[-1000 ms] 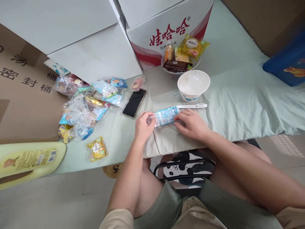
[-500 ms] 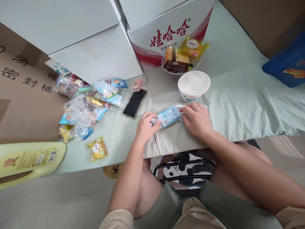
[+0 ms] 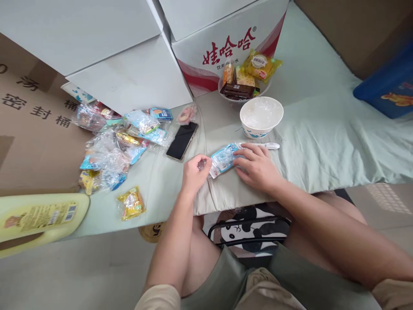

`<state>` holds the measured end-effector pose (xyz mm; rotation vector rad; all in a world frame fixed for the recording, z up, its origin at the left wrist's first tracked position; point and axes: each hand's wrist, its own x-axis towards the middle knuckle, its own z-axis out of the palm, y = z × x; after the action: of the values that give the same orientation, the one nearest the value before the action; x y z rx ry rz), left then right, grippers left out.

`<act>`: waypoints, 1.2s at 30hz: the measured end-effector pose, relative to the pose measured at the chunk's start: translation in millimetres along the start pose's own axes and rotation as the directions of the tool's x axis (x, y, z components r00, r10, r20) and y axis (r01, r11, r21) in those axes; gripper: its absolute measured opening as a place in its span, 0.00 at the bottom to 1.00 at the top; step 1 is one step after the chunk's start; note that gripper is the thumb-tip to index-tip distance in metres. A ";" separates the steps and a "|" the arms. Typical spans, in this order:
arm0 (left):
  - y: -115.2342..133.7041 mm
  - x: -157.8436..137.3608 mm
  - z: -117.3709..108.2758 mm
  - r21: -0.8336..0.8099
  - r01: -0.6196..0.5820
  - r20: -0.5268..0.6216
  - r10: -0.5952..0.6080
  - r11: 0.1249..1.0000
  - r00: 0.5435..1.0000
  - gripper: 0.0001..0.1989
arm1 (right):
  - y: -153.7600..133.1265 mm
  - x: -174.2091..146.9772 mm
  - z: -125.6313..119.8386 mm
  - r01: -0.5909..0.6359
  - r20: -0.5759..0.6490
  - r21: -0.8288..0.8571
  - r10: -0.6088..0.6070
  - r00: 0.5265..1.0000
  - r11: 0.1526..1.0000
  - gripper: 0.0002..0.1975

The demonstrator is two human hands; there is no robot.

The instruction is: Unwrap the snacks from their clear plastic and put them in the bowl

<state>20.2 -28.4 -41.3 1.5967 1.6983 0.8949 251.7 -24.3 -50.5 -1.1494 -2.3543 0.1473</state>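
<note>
A blue-and-clear snack packet (image 3: 223,158) lies slantwise on the cloth between my hands. My left hand (image 3: 195,173) is closed, thumb and index finger pinching crumpled clear plastic at the packet's left end. Over the right end rests my right hand (image 3: 258,167), palm down, its fingers stretched out and slightly apart. A slim white tool (image 3: 272,146) lies just beyond that hand, partly covered by the fingers, so its kind is unclear. Behind it stands a white paper bowl (image 3: 262,118) with clear plastic inside.
A clear bowl of snacks (image 3: 238,92) stands against a white carton (image 3: 206,60). Left of my hands lie a phone (image 3: 182,141), a pile of wrapped snacks (image 3: 111,148) and a yellow snack packet (image 3: 131,203). A yellow jug (image 3: 41,217) is at the table's left edge.
My right hand has shifted left and lies farther over the packet, uncovering more of the white tool. The packet has moved slightly left, and its silvery left end now shows beside my left hand.
</note>
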 end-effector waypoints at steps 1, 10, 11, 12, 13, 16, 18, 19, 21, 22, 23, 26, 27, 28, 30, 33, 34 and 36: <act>-0.2 0.2 -0.1 0.001 -0.005 -0.004 0.005 1.000 1.000 0.12 | 0.5 0.0 0.4 -0.005 0.014 0.008 0.005 1.000 1.000 0.07; 4.4 0.6 -1.0 0.077 -0.009 -0.008 0.010 0.997 1.000 0.09 | -0.7 1.4 -0.2 -0.064 0.102 0.023 0.061 0.993 0.998 0.10; 5.2 0.5 -1.1 0.089 -0.010 -0.003 0.010 0.996 1.000 0.09 | -0.8 1.5 -0.5 -0.068 0.104 0.033 0.064 0.993 0.997 0.10; 5.8 0.3 -1.1 0.104 -0.015 0.003 0.015 0.995 1.000 0.09 | -1.1 1.6 -0.7 -0.075 0.102 0.042 0.070 0.992 0.996 0.10; 6.2 0.2 -1.1 0.117 -0.023 0.009 0.022 0.993 1.000 0.08 | -1.6 1.7 -1.0 -0.082 0.099 0.049 0.077 0.992 0.995 0.10; 6.1 -0.3 -0.8 0.146 -0.046 0.022 0.043 0.988 0.999 0.07 | -3.4 1.8 -1.3 -0.098 0.097 0.062 0.091 0.991 0.993 0.09; 5.4 -0.4 -0.8 0.155 -0.049 0.026 0.046 0.987 0.999 0.07 | -4.4 1.9 -1.3 -0.098 0.098 0.070 0.090 0.991 0.993 0.10; 5.1 -0.4 -0.8 0.157 -0.051 0.029 0.047 0.986 0.998 0.07 | -4.6 1.9 -1.2 -0.096 0.098 0.074 0.089 0.991 0.993 0.10; 4.8 -0.3 -1.1 0.162 -0.054 0.035 0.049 0.985 0.998 0.07 | -4.6 2.1 -1.0 -0.093 0.101 0.081 0.085 0.991 0.992 0.10; 5.0 -0.3 -1.3 0.165 -0.058 0.039 0.052 0.985 0.998 0.07 | -4.4 2.2 -1.0 -0.092 0.104 0.085 0.083 0.991 0.992 0.11; 5.3 -0.3 -1.5 0.170 -0.063 0.042 0.057 0.983 0.997 0.07 | -4.1 2.2 -0.9 -0.089 0.111 0.090 0.079 0.991 0.992 0.11; 7.0 -0.8 -1.7 0.193 -0.088 0.054 0.079 0.977 0.995 0.06 | -3.4 2.3 -0.7 -0.078 0.142 0.104 0.063 0.988 0.992 0.11; 7.5 -1.0 -1.5 0.203 -0.099 0.059 0.089 0.974 0.994 0.06 | -3.3 2.3 -0.7 -0.075 0.151 0.107 0.059 0.987 0.991 0.11; 7.9 -1.3 -1.1 0.213 -0.113 0.065 0.101 0.970 0.993 0.06 | -3.3 2.3 -0.6 -0.074 0.158 0.111 0.056 0.986 0.991 0.11; 8.2 -1.8 0.2 0.232 -0.141 0.076 0.126 0.962 0.989 0.06 | -3.6 2.2 -0.3 -0.076 0.168 0.119 0.056 0.984 0.990 0.11; 7.9 -2.4 2.5 0.264 -0.159 0.079 0.143 0.951 0.987 0.05 | -4.2 2.0 0.6 -0.086 0.180 0.133 0.061 0.982 0.987 0.10; 7.8 -2.6 3.2 0.275 -0.158 0.078 0.142 0.948 0.987 0.04 | -4.3 1.9 1.0 -0.090 0.181 0.137 0.064 0.981 0.986 0.10; 7.6 -2.9 4.2 0.294 -0.152 0.076 0.135 0.944 0.988 0.04 | -4.5 1.7 2.1 -0.096 0.181 0.147 0.069 0.981 0.985 0.09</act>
<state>28.1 -30.9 -37.5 1.9475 1.7604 0.6775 246.7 -25.6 -50.2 -1.2009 -2.3975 0.4705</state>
